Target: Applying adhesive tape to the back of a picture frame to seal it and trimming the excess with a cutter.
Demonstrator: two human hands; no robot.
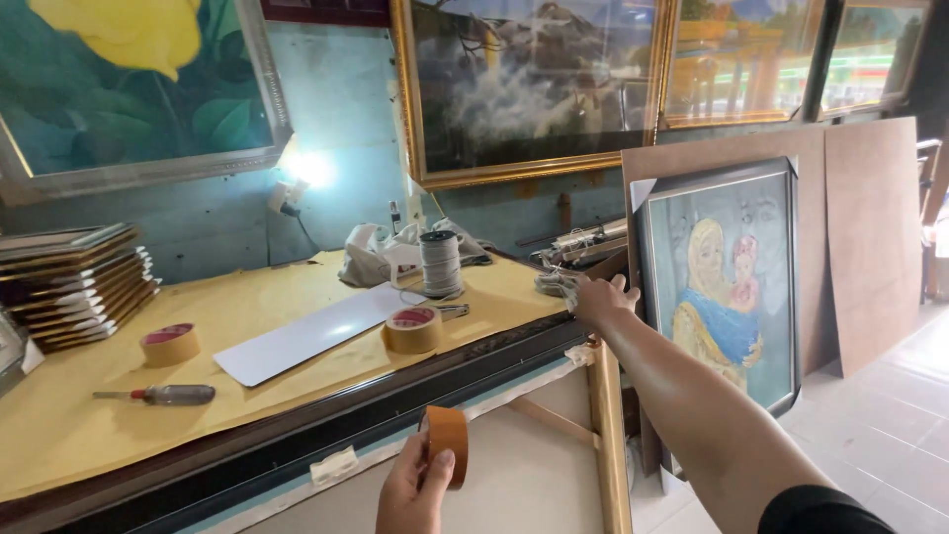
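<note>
Two hands show in the head view, both the person's own. The left hand (pixel 413 489) is low in the picture, its grip closed on a roll of brown tape (pixel 448 444): thumb on one flat side, fingers on the other, so the roll stands on edge with its ring facing sideways, just in front of the canvas back (pixel 514 475) of a large frame (pixel 605 435) that leans against the desk (pixel 69 425).

The right hand (pixel 601 297) is stretched out along the arm to the desk's far right corner, its fingers curled over a small grey bundle (pixel 557 282), perhaps cord or wire; I cannot tell whether the grip has closed on it or only rests there.

On the desk, covered in matt yellow-brown paper, lie two more tape rolls (pixel 169 344), one near the left and one (pixel 412 329) near the middle, both flat so they will not roll. Between them lies a smooth white strip of board (pixel 316 334), and nearer the front edge a screwdriver (pixel 163 395) with a clear handle. A tall spool of grey cord (pixel 441 263) stands upright behind the middle roll. A stack of thin gilt-edged frames (pixel 74 287) sits at the far left.

A framed painting of two figures (pixel 722 282), corners capped in paper, leans on brown boards (pixel 870 237) to the right.
</note>
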